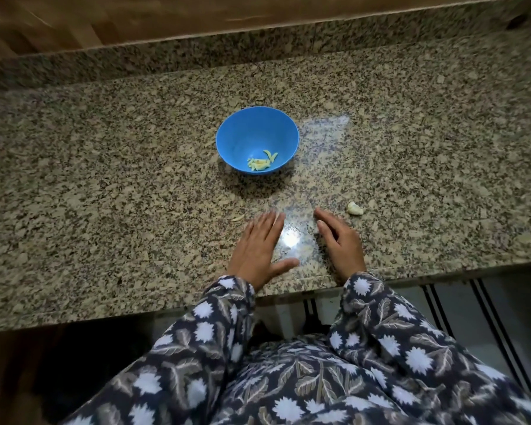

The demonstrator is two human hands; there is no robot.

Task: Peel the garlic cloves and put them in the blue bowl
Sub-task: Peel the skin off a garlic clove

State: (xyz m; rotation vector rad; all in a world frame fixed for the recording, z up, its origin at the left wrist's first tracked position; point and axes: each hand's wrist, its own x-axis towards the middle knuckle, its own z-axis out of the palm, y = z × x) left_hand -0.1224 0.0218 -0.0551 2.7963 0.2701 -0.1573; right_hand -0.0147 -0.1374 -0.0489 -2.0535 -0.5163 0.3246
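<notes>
Across the whole view, speckled desk [105, 179], glossy with lamp glare. At its near edge, left hand [258, 243] flat on the stone, fingers straight and spread, holding nothing. Beside it, right hand [339, 240], fingers loosely extended, also empty. Further back, centred, blue bowl [242, 133] with a few peeled cloves [259, 163] at the bottom. Just right of the right hand, apart from its fingers, one unpeeled clove [355, 208]. Near the left fingertips, a scrap of skin [237, 218]. Probably about to reach for that last clove. Easy to knock it off the near edge with a careless sweep, or to lose pale pieces against the speckle and carry skin into the bowl
</notes>
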